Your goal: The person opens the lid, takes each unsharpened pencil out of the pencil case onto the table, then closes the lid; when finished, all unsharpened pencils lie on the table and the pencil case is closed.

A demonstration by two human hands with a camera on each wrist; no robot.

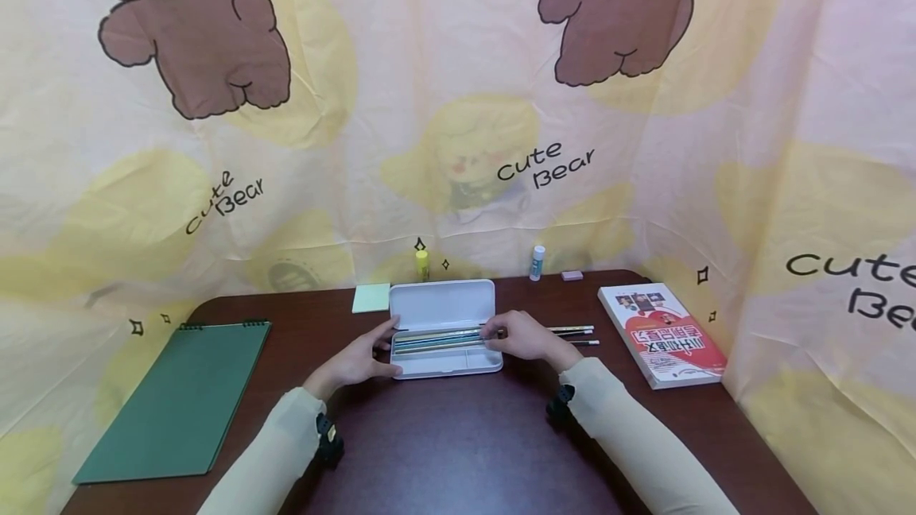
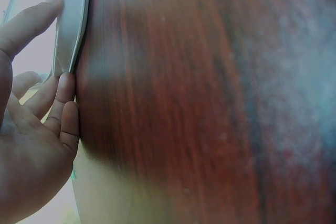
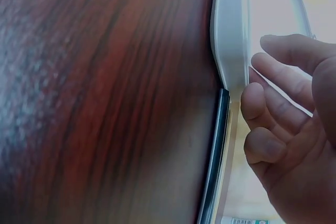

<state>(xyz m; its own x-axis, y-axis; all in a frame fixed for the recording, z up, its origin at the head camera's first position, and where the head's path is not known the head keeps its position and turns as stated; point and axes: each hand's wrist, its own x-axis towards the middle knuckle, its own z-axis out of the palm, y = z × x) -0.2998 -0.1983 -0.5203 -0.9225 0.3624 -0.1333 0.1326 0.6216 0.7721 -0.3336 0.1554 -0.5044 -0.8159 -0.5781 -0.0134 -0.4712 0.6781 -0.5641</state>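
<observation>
An open white pencil case (image 1: 447, 364) lies with its lid (image 1: 444, 304) tilted back. Several pencils (image 1: 429, 342) rest lengthwise inside it. The left hand (image 1: 358, 354) grips the left end of the case, thumb at the front corner and fingers spread along the side. In the left wrist view, fingertips (image 2: 65, 85) meet the corner of the case (image 2: 73, 19). Over the right part of the case, the right hand (image 1: 522, 336) has its fingers bent down and pinches a pencil at the right end of the row; the fingers mostly hide it.
More pencils (image 1: 580, 332) lie right of the case. Behind are a yellow sticky-note pad (image 1: 370, 298), a yellow highlighter (image 1: 422, 266), a glue stick (image 1: 537, 263) and a pink eraser (image 1: 572, 276). A green clipboard-like pad (image 1: 175, 404) lies left; a red-and-white book (image 1: 661, 332) lies right.
</observation>
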